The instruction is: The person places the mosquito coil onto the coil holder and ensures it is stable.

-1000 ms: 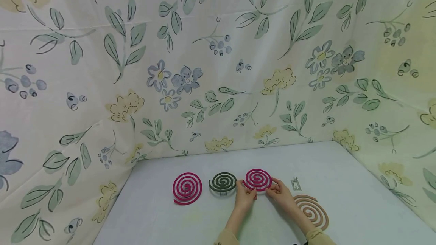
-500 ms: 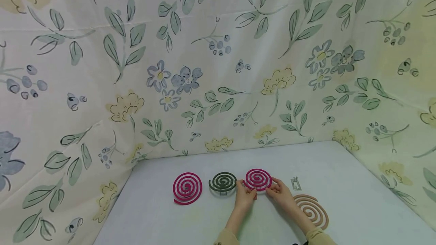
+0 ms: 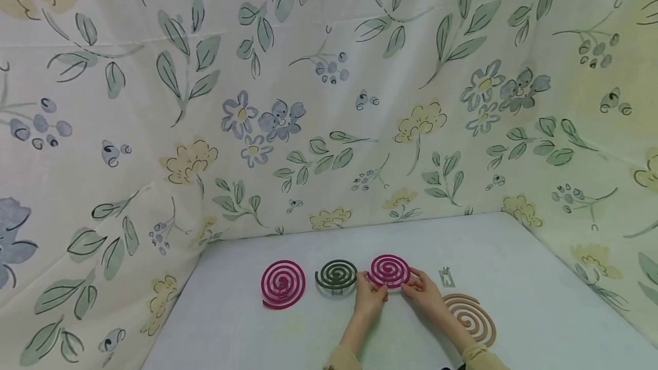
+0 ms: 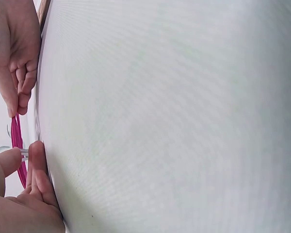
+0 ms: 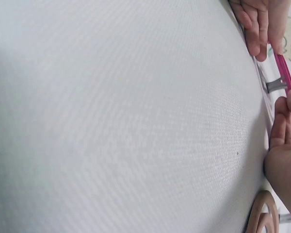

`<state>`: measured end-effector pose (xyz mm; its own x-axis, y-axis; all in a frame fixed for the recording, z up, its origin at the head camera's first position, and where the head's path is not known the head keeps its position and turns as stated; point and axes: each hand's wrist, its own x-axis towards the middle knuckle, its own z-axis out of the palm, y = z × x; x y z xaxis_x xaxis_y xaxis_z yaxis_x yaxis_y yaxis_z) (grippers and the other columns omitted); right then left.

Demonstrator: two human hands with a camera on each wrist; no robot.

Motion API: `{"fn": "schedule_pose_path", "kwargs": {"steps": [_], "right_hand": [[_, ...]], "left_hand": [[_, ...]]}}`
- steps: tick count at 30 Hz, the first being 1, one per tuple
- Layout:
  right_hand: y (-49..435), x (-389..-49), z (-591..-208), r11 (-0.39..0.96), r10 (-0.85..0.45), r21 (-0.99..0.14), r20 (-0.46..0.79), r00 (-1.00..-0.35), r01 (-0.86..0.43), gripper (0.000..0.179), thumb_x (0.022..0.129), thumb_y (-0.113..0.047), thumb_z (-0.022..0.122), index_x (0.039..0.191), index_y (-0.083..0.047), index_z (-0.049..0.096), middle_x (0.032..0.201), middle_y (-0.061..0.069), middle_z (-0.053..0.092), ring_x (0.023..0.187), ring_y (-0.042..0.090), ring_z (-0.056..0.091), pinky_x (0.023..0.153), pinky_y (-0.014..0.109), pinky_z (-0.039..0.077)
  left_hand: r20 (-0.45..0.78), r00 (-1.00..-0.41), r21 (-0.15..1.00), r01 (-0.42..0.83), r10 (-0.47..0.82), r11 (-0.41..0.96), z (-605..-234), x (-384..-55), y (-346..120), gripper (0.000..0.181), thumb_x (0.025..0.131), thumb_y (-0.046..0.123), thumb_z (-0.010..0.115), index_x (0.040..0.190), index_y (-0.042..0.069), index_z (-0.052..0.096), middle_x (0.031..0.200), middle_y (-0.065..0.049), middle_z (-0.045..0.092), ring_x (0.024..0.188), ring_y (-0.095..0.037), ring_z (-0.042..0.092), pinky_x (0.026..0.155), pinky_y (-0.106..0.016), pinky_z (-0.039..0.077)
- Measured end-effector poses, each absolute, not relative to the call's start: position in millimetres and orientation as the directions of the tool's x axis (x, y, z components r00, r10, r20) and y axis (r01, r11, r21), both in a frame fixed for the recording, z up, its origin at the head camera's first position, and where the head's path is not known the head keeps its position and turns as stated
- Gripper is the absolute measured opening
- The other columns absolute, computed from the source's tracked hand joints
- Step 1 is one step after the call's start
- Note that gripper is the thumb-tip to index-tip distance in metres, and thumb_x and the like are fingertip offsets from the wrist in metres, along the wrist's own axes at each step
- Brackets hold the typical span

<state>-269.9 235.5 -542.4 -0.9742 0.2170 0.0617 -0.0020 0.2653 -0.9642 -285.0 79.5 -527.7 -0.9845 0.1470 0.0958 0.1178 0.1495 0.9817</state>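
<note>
A pink mosquito coil (image 3: 389, 272) lies level, raised off the table on a small metal stand (image 5: 276, 84). My left hand (image 3: 369, 299) holds its left edge, with the thumb (image 4: 8, 162) at the coil and the other fingers low near the tabletop. At the right edge, my right hand (image 3: 424, 296) grips the same coil, its thumb against the rim. Immediately left of my left hand sits a dark green mosquito coil (image 3: 336, 274) on its own stand. Part of the pink coil's stand is hidden behind the fingers.
Another pink coil (image 3: 283, 284) rests farther left. A tan coil (image 3: 470, 320) lies partly under my right forearm, and a flat metal stand (image 3: 446, 278) lies right of my right hand. Floral cloth (image 3: 329, 187) hangs around the white table (image 3: 241, 341).
</note>
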Motion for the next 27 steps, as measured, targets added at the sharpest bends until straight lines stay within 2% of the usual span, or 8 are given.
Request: {"fn": "schedule_pose_path", "kwargs": {"steps": [8,17,27], "right_hand": [[235.1,-267.0,-539.3,0.268,0.209,-0.963,0.071,-0.975,-0.012,0.056,0.085,-0.001,0.065,0.132,0.014,0.039,0.081,0.009,0.064,0.065,0.0,0.053,0.062,0.016,0.045],[235.3,-268.4,-541.0,0.267,0.201,-0.964,0.052,-0.978,0.003,0.057,0.086,-0.001,0.064,0.134,0.014,0.037,0.082,0.009,0.063,0.066,0.001,0.053,0.062,0.016,0.044],[235.7,-267.5,-540.3,0.269,0.2,-0.963,0.068,-0.978,-0.012,0.056,0.086,-0.001,0.064,0.133,0.014,0.037,0.084,0.012,0.065,0.067,0.0,0.054,0.062,0.017,0.045]], "left_hand": [[0.099,-0.984,0.98,0.122,0.15,0.155,-528.4,-285.5,79.4,0.052,0.087,-0.002,0.06,0.126,-0.009,0.027,0.066,-0.013,0.062,0.058,-0.021,0.063,0.056,-0.02,0.045],[0.106,-0.983,0.984,0.125,0.152,0.123,-529.9,-285.3,79.5,0.052,0.086,-0.004,0.06,0.125,-0.009,0.026,0.066,-0.013,0.061,0.059,-0.024,0.063,0.056,-0.02,0.046],[0.091,-0.983,0.981,0.116,0.157,0.155,-529.6,-286.7,79.1,0.052,0.087,-0.003,0.06,0.126,-0.009,0.026,0.065,-0.008,0.061,0.057,-0.013,0.06,0.057,-0.019,0.044]]}}
